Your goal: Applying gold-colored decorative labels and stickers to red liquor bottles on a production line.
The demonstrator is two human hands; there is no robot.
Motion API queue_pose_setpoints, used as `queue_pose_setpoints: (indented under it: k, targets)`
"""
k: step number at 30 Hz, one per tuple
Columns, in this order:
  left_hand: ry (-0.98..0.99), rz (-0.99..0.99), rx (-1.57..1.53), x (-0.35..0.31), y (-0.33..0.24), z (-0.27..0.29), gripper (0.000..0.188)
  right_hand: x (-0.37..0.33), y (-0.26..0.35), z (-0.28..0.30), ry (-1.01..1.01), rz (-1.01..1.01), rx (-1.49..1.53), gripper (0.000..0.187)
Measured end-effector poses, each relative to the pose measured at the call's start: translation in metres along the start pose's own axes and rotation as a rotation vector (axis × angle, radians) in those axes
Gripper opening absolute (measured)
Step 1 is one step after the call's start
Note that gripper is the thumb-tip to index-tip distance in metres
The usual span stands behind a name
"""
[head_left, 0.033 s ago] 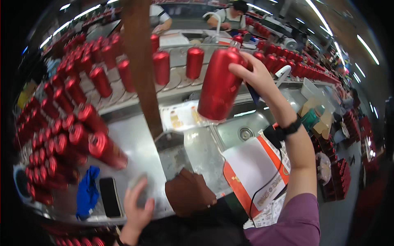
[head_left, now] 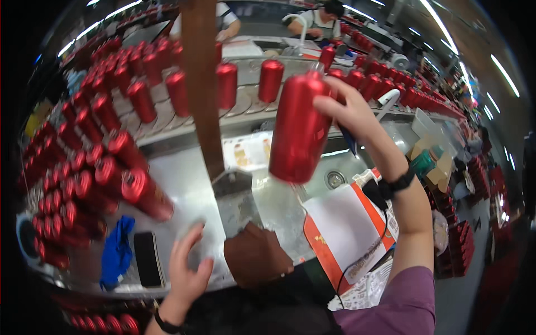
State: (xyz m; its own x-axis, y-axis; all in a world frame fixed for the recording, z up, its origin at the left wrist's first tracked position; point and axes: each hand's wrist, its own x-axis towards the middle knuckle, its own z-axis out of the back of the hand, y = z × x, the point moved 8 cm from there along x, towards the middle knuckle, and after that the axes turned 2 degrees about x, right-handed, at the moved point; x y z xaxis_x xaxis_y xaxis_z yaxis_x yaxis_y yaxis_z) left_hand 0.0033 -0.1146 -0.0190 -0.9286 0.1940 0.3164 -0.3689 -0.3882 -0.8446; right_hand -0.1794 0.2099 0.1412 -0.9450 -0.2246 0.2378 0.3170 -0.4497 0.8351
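My right hand (head_left: 353,111) is wrapped round the shoulder of a glossy red metal bottle (head_left: 298,134), held upright in the air near the sink. The bottle's neck points up and away. Fingers apart and a little blurred, my left hand (head_left: 190,268) holds nothing above the steel counter (head_left: 181,178). Beside that hand are a black phone (head_left: 147,259) and a crumpled brown cloth (head_left: 257,254). A blue cloth (head_left: 117,254) lies left of the phone.
Many red bottles (head_left: 148,195) crowd the left side, and more stand along the round-plated line (head_left: 243,103) behind. A brown post (head_left: 202,84) rises ahead. Right of centre are a sink drain (head_left: 335,179) and an orange-edged board with white paper (head_left: 343,223). Two people work across.
The red bottle in my right hand has come slightly lower and stands a little more upright. My left hand stays open, shifted only slightly.
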Motion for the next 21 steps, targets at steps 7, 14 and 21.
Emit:
queue_pose_setpoints:
  k: [7, 14, 21]
  targets:
    - [0.091, 0.181, -0.268, 0.025, -0.022, -0.074, 0.109, -0.1, -0.041, -0.174, 0.462, -0.331, 0.168, 0.075]
    - [-0.048, 0.334, -0.446, 0.028, 0.022, -0.09, 0.102, -0.1, -0.093, -0.211, 0.499, -0.488, 0.244, 0.07]
    - [-0.117, 0.307, -0.468, 0.044, 0.038, -0.09, 0.082, -0.094, -0.107, -0.192, 0.449, -0.428, 0.33, 0.061]
